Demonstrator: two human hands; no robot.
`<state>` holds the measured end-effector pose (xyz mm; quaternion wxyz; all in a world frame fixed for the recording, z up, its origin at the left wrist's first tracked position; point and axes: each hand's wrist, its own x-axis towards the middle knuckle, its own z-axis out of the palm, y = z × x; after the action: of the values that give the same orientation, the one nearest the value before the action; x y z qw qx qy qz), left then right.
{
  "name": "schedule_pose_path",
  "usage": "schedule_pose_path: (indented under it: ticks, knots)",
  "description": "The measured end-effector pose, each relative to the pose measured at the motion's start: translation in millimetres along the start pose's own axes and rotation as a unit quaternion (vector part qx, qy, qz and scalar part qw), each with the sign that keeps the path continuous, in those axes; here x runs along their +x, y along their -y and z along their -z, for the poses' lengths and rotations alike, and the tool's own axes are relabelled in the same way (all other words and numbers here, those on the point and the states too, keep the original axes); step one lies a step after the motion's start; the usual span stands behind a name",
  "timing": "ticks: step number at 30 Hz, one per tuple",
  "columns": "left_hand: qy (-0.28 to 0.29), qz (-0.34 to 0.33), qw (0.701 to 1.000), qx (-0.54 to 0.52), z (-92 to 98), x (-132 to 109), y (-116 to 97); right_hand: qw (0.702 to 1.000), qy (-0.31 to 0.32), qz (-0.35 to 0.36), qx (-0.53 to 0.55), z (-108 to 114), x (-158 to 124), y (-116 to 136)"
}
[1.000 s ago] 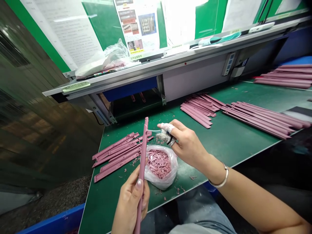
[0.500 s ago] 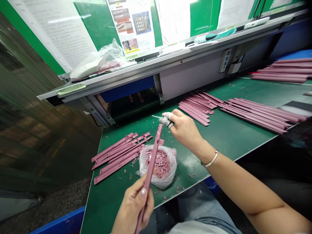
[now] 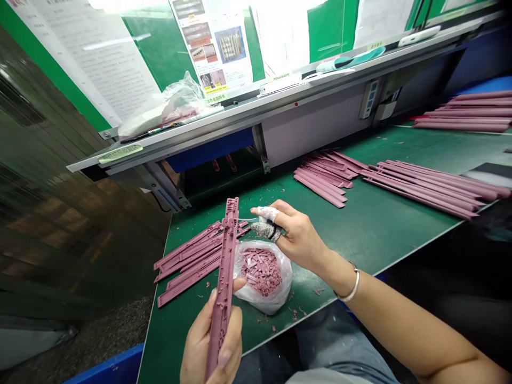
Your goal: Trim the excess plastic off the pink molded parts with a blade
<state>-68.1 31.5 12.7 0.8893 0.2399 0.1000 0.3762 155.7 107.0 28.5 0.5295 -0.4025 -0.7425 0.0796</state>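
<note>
My left hand (image 3: 214, 338) is closed around the lower part of a long pink plastic strip (image 3: 227, 256), held tilted up with its ribbed, studded side showing. My right hand (image 3: 294, 232), with white wrapping on its fingers, grips a thin pale blade (image 3: 245, 220). The blade's tip is at the strip's upper part, by a crosspiece; whether it touches cannot be made out. The blade's handle is hidden in the fingers. Just right of the strip sits an open clear plastic bag (image 3: 285, 290) of pink scraps (image 3: 262, 272).
Similar pink strips (image 3: 188, 261) lie on the green table (image 3: 320, 256) at left. More lie behind my right hand (image 3: 320, 186), at right (image 3: 420, 186) and far right (image 3: 464, 114). A shelf (image 3: 240, 114) runs along the back, carrying a plastic bag (image 3: 168, 104).
My left hand has turned the strip, so its ribbed side now faces me, and shifted it left. My right hand has moved down and left, bringing the blade to the strip's upper part.
</note>
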Motion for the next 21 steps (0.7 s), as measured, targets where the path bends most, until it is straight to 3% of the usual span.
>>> schedule_pose_path:
  ticks: [6, 12, 17, 21]
  knots:
    - [0.036, -0.031, 0.999, 0.003, 4.2, -2, 4, 1.0, -0.006, 0.008, -0.02, -3, 0, -2]
    - [0.018, -0.01, 0.999, 0.028, 8.0, -1, 4, 0.999, -0.001, -0.009, -0.043, -10, 4, -8]
    - [0.057, -0.054, 0.997, 0.0, 11.1, -2, 4, 0.999, 0.031, 0.007, 0.017, -9, 7, -9]
    - [0.065, -0.065, 0.996, -0.009, 11.6, -1, 5, 0.999, 0.02, 0.014, 0.037, -5, 6, -8]
